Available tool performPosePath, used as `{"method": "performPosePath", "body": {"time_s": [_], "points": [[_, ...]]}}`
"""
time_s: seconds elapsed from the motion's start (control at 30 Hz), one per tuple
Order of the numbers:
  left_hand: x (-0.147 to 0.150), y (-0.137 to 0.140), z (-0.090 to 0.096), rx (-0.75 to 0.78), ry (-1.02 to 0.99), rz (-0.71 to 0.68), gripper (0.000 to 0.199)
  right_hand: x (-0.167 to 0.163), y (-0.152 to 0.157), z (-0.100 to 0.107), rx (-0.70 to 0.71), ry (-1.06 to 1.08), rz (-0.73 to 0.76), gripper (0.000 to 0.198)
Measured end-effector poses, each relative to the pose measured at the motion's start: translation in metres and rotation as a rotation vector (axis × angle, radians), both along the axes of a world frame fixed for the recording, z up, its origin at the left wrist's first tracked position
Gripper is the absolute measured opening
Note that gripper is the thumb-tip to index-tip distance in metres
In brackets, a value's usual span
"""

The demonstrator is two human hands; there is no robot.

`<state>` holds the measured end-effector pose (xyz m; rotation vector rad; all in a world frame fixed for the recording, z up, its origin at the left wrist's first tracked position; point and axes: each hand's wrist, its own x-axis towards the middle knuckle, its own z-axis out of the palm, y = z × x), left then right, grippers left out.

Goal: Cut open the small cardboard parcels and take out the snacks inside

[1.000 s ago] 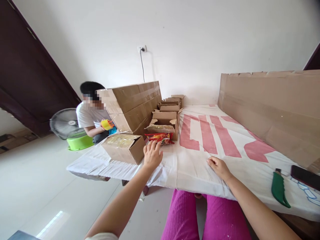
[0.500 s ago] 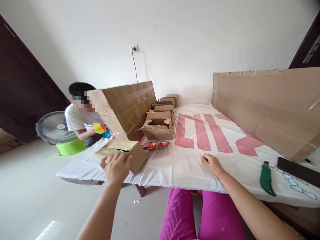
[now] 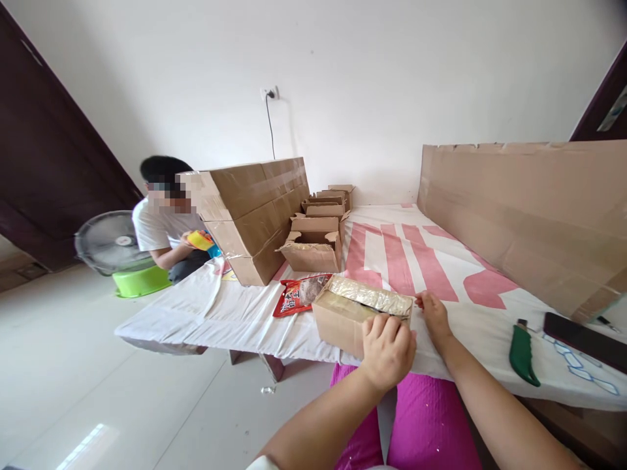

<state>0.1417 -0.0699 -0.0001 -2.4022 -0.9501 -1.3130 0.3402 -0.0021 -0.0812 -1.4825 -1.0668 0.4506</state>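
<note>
A small closed cardboard box [image 3: 337, 324] with shiny tape over its top stands near the table's front edge, before my knees. My left hand [image 3: 389, 349] grips its near right edge, fingers bent over the top and a dark slit beside them. Just off the box's right end is my right hand [image 3: 435, 320], its fingers curled together; whether anything is pinched in them is hidden. Against the box's left side lies a red printed plastic packet [image 3: 298, 295].
Open cardboard boxes [image 3: 313, 251] line up behind, beside a taped box stack [image 3: 259, 215]. At right are a large cardboard panel [image 3: 519, 215], a green utility knife [image 3: 523, 352] and a dark phone-like slab [image 3: 588, 336]. Another person [image 3: 166, 222] holds yellow tape beyond the stack, near a fan [image 3: 110, 241].
My left hand has brought the box rightward from the table's left part to in front of me. The packet now shows more fully. My right hand has shifted slightly right.
</note>
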Motion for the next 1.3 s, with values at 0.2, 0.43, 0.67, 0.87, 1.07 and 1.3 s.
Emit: {"method": "performPosePath", "body": {"time_s": [0.2, 0.43, 0.67, 0.87, 1.07, 1.3], "points": [[0.009, 0.001, 0.009, -0.065, -0.127, -0.213, 0.031, 0.009, -0.004, 0.005, 0.069, 0.103, -0.068, 0.065], [-0.091, 0.043, 0.0, -0.027, -0.473, 0.122, 0.028, -0.005, -0.005, 0.007, 0.081, 0.041, 0.102, 0.054], [-0.093, 0.054, -0.054, -0.642, -0.632, -0.092, 0.053, -0.007, -0.011, 0.008, 0.07, 0.047, 0.148, 0.049], [-0.071, 0.05, -0.085, -0.668, -0.716, -0.208, 0.057, -0.002, -0.013, 0.006, 0.038, 0.036, 0.003, 0.052], [-0.082, 0.062, -0.091, -0.778, -0.721, -0.36, 0.063, 0.05, -0.051, 0.03, -0.081, -0.175, -0.143, 0.047], [-0.082, 0.065, -0.067, -0.408, -0.524, -0.378, 0.067, 0.113, -0.135, 0.03, -0.793, -0.916, -0.465, 0.061]]}}
